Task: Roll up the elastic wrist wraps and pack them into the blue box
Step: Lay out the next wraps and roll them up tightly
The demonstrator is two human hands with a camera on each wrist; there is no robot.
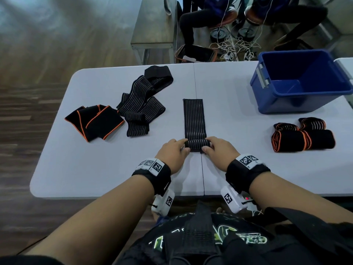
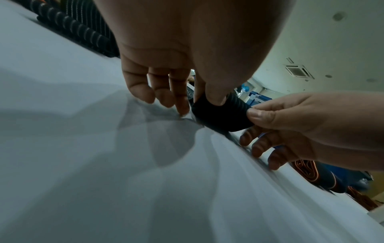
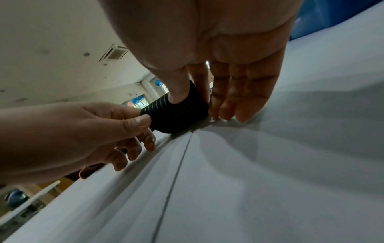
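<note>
A black striped wrist wrap (image 1: 194, 117) lies stretched across the white table (image 1: 95, 169), its near end wound into a small roll (image 1: 197, 144). My left hand (image 1: 174, 151) pinches the roll's left end between thumb and forefinger. My right hand (image 1: 219, 148) pinches its right end the same way. The left wrist view shows the roll (image 2: 220, 115) under my left thumb. In the right wrist view the roll (image 3: 176, 115) sits between both thumbs. The blue box (image 1: 301, 81) stands open and empty at the far right.
Loose striped wraps (image 1: 141, 104) and a folded black wrap with orange trim (image 1: 95, 121) lie at the left. Rolled orange-trimmed wraps (image 1: 301, 138) sit at the right, in front of the box. People on stools (image 1: 225, 18) and tangled cables are beyond the table.
</note>
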